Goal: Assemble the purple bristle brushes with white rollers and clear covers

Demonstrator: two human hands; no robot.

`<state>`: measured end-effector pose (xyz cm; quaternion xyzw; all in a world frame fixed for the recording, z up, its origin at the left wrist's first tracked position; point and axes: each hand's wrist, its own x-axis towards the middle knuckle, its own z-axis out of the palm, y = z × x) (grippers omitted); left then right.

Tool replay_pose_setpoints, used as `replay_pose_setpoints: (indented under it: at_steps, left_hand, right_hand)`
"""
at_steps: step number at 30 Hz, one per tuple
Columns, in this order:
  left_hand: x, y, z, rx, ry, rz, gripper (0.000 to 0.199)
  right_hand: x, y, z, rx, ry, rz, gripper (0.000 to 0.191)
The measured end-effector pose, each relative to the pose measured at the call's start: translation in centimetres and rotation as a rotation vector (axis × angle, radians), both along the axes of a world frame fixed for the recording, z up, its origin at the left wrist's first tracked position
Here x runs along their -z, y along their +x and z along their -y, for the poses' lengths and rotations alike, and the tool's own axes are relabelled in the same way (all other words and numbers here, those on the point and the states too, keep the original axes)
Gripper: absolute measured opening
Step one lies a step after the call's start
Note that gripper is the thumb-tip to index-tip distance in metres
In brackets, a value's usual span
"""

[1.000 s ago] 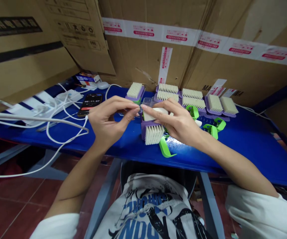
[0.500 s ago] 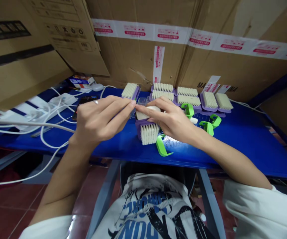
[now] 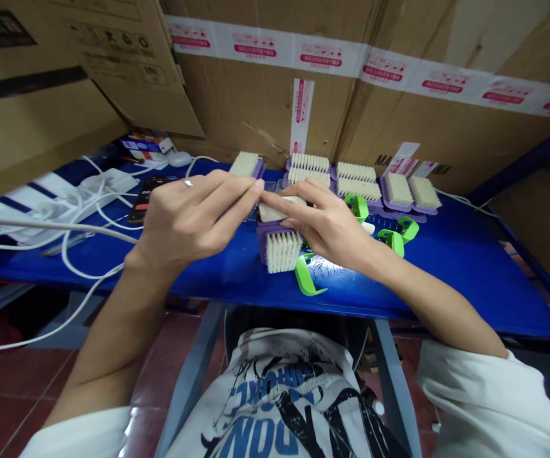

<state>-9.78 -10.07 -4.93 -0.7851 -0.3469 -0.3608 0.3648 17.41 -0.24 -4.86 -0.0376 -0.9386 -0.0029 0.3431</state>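
Note:
My left hand (image 3: 196, 213) is closed in a pinch above the table, its fingertips meeting those of my right hand. Whatever it pinches is too small or hidden to make out. My right hand (image 3: 329, 216) has its index finger stretched toward the left fingertips and its thumb tucked under; what lies between its fingers cannot be made out. Directly below, a purple-backed brush (image 3: 284, 251) with cream bristles faces me, and more bristles and a white part show under the right fingers. Bright green curved handle (image 3: 306, 277) lies just right of that brush, beside thin metal springs (image 3: 325, 270).
Several purple brushes (image 3: 358, 181) line the back against a cardboard wall (image 3: 255, 95). More green plastic parts (image 3: 393, 240) lie to the right. On the left are a phone (image 3: 144, 197), a power strip (image 3: 107, 184) and loose white cables (image 3: 67, 248).
The whole view has shifted slightly, so more of the phone shows beside my left hand. Both hands keep nearly the same pose, fingertips together over the brush.

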Motion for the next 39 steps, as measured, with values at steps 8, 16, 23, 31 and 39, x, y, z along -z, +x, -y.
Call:
replay_pose_setpoints:
  at_steps: [8, 16, 23, 31, 39]
  left_hand:
    - [2.4, -2.1, -3.9, 0.137, -0.125, 0.286, 0.031]
    - [3.8, -3.4, -7.7, 0.131, -0.110, 0.341, 0.040]
    - [2.2, -3.1, -6.6, 0.082, 0.366, 0.118, 0.054]
    - [3.2, -0.8, -3.1, 0.099, -0.011, 0.570, 0.013]
    - [4.9, 2.6, -0.7, 0.419, -0.346, 0.769, 0.043]
  right_hand:
    - [0.5, -0.4, -0.3, -0.015, -0.072, -0.052, 0.050]
    - [0.6, -0.4, 0.8, 0.104, -0.164, -0.043, 0.061]
    - [0.7, -0.3, 0.8, 0.137, -0.143, -0.102, 0.057]
    - [0.5, -0.4, 0.1, 0.047, -0.146, -0.116, 0.045]
    - [0.1, -0.7, 0.5, -0.078, -0.045, -0.136, 0.035]
